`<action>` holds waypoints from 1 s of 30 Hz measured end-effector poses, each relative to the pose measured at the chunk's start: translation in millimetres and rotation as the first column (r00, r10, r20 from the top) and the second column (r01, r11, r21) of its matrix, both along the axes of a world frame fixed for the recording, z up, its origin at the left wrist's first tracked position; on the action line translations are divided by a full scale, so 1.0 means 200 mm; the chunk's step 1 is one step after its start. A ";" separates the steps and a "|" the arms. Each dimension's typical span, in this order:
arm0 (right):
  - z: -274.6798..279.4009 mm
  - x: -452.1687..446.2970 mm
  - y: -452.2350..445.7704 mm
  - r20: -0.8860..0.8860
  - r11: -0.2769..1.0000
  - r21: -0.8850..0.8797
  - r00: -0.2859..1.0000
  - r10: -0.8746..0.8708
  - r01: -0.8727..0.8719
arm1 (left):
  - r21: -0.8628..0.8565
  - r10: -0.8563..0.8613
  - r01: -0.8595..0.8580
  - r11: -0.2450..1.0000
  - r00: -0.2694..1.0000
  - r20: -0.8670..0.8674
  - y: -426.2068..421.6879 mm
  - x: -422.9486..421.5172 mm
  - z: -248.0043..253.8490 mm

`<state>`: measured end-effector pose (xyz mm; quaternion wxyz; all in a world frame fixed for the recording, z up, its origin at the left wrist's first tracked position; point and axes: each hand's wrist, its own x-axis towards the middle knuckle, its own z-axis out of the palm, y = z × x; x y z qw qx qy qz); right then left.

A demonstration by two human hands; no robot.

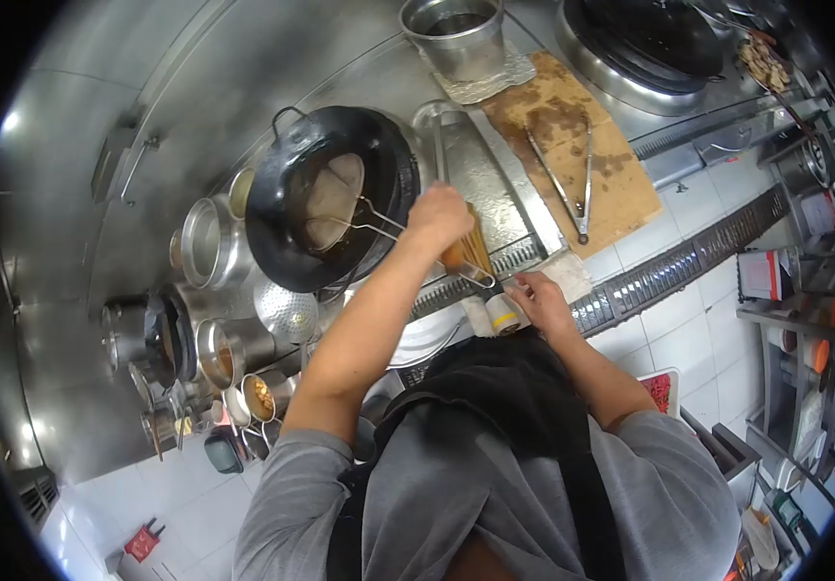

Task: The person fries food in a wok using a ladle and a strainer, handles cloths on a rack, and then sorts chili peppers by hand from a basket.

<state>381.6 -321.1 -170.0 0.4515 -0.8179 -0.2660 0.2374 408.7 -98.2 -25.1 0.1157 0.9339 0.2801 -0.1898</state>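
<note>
My left hand (440,221) is closed round the long handle of a ladle (440,145), above a metal tray (475,174). A mesh strainer (333,201) rests in the black wok (277,218); its wire handle passes under my left forearm. Beside the strainer's dark handle end and a white and yellow wrapped piece (502,315), my right hand (543,302) has its fingers loosely apart and appears to hold nothing. An orange-brown handle (453,257) shows just below my left hand.
Metal tongs (582,208) lie on stained cardboard (621,184), with a metal pot (453,44) behind. Another wok (645,39) is at the upper right. Pots, a perforated ladle (287,310) and a food container (259,397) stand left. A drain grate (679,261) runs right.
</note>
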 end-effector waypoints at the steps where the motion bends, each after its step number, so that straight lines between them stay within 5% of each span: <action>1: 0.03 0.04 -0.01 0.007 1.000 -0.011 1.000 -0.015 0.015 | -0.018 -0.026 0.026 1.000 0.999 0.025 -0.06 0.02 -0.06; 4: 0.08 0.11 -0.06 -0.601 0.981 0.119 0.798 -0.051 0.152 | -0.070 -0.068 0.073 0.995 0.995 0.079 -0.25 0.00 -0.19; 6: 0.10 0.11 -0.09 -0.632 0.981 0.066 0.768 -0.101 0.184 | -0.108 -0.498 0.489 0.865 0.865 -0.070 -0.31 -0.02 -0.26; 7: 0.10 0.10 -0.09 -0.662 0.979 0.012 0.735 -0.145 0.204 | -0.152 -0.322 0.327 0.933 0.945 0.060 -0.34 -0.05 -0.38; 8: 0.07 0.08 -0.11 -0.671 0.988 0.009 0.733 -0.109 0.155 | -0.261 -0.399 0.397 0.880 0.916 0.046 -0.40 -0.08 -0.13; 10: -0.34 0.03 -0.21 -0.318 1.000 -0.008 0.948 -0.010 0.008 | -0.280 -0.317 0.395 0.875 0.905 0.285 -0.45 -0.19 -0.18; 13: -0.33 -0.03 -0.28 -0.216 0.995 -0.060 0.972 -0.089 0.078 | -0.444 -0.203 0.424 0.789 0.863 0.463 -0.46 -0.41 -0.07; 16: -0.11 -0.03 -0.33 -0.105 0.995 -0.092 0.994 -0.043 0.033 | -0.573 -0.253 0.453 0.683 0.883 0.396 -0.43 -0.58 0.01; 18: -0.16 0.00 -0.43 -0.081 0.990 -0.121 0.994 -0.079 0.069 | -0.702 -0.304 0.335 0.629 0.936 0.174 -0.41 -0.68 -0.03; 23: -0.21 -0.05 -0.77 -0.208 0.886 -0.458 0.978 -0.028 -0.072 | -0.796 -0.224 0.333 0.506 0.942 0.251 -0.40 -0.86 -0.15; 25: -0.38 -0.23 -0.92 -0.030 0.902 -0.431 0.999 -0.023 0.008 | -0.768 -0.261 0.374 0.520 0.926 0.274 -0.36 -0.86 -0.11; 26: -0.46 -0.31 -0.97 -0.113 0.903 -0.429 0.993 -0.030 -0.021 | -0.763 -0.267 0.389 0.517 0.920 0.288 -0.34 -0.86 -0.09; 29: -0.64 -0.44 -1.00 -0.223 0.846 -0.523 0.975 -0.012 -0.109 | -0.838 -0.125 0.222 0.498 0.975 0.184 -0.28 -0.86 -0.08; 30: -0.65 -0.46 -1.01 -0.132 0.851 -0.499 0.985 0.110 -0.162 | -0.858 0.073 -0.001 0.513 0.996 0.043 -0.24 -0.86 -0.13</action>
